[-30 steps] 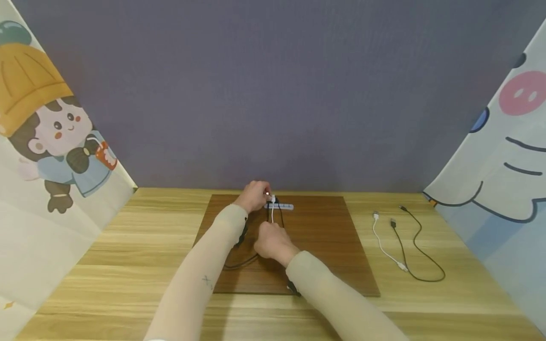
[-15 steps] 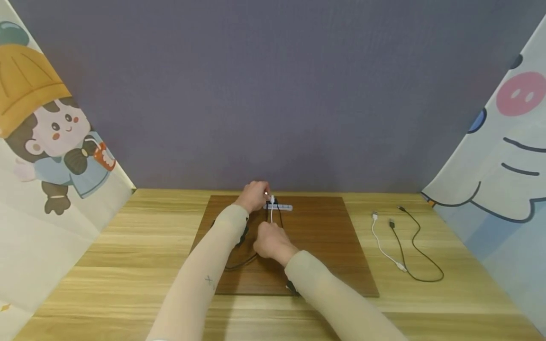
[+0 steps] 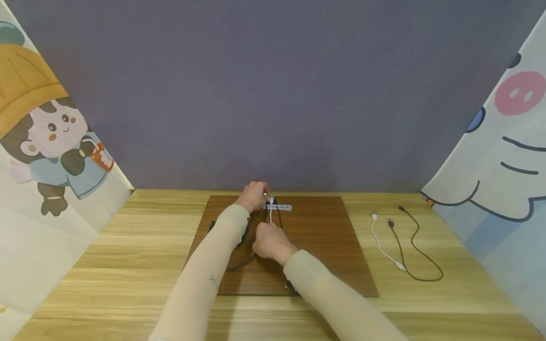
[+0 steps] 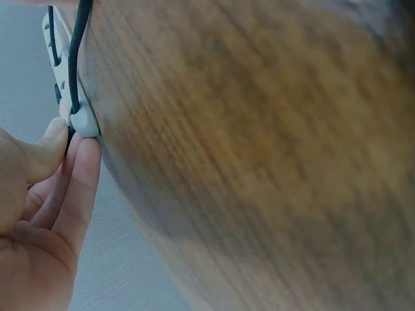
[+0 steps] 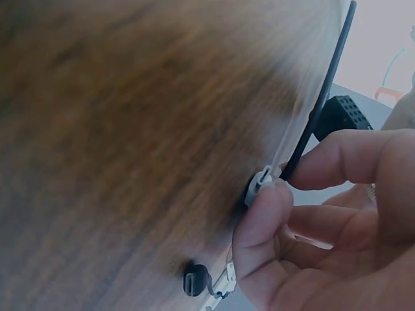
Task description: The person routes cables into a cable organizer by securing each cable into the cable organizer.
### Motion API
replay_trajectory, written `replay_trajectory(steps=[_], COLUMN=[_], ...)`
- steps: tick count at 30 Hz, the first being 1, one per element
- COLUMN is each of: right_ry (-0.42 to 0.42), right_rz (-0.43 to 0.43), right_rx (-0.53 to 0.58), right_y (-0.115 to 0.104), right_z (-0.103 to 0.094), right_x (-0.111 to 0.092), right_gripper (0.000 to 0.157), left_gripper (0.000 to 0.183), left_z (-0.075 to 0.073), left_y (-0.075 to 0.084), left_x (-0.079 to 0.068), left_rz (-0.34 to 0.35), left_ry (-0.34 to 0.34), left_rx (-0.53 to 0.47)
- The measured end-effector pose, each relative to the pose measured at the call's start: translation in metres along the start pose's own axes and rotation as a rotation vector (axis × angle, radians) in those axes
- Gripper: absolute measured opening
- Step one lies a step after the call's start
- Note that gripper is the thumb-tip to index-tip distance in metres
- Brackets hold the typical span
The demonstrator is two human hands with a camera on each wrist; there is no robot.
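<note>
At the board's far edge, my left hand [image 3: 252, 196] pinches the black end of a cable just beside a pale cable-clip strip [image 3: 283, 207]. In the left wrist view the thumb and fingers meet at the strip's rounded end [image 4: 84, 122], where a black cable [image 4: 78, 52] sits in a slot. Closer to me, my right hand [image 3: 271, 242] is over the middle of the board with curled fingers. The right wrist view shows it pinching the white connector [image 5: 262, 181] of a white cable, and a black cable [image 5: 324, 91] passes at the forefinger. That white cable [image 3: 271, 215] runs toward the strip.
A brown wooden board [image 3: 324, 246] lies under both hands on the light wood table [image 3: 128, 246]. To its right are a short white USB cable [image 3: 377, 239] and a black USB cable [image 3: 426, 280]. A grey panel [image 3: 273, 94] stands behind.
The head view has turned slightly, so the scene sits a little further left in it. Both hands keep practically the same places and grips.
</note>
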State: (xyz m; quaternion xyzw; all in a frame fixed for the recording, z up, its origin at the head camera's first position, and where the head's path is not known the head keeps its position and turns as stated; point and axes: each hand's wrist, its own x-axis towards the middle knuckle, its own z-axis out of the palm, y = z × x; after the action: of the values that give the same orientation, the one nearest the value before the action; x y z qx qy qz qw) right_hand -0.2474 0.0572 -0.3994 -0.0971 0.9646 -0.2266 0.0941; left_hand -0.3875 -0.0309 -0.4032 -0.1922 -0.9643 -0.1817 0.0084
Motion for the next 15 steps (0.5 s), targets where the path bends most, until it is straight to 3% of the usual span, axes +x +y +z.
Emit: replay_trajectory(steps=[9,15], right_ry=[-0.004,0.010], right_rz=[-0.034,-0.090], right_rx=[0.030,0.068], right_y=[0.0020,0.0012], right_z=[0.0007,0.0003], right_x=[-0.0023,-0.0068], right_gripper=[0.022,0.024], left_gripper=[0.026,0.028], left_z=[-0.0038,-0.0003], left_y=[0.0027,0.0032], left_x=[-0.0064,-0.0073], left_rz=[-0.043,-0.035], left_ry=[-0.044,-0.065], left_rx=[-0.057,-0.062])
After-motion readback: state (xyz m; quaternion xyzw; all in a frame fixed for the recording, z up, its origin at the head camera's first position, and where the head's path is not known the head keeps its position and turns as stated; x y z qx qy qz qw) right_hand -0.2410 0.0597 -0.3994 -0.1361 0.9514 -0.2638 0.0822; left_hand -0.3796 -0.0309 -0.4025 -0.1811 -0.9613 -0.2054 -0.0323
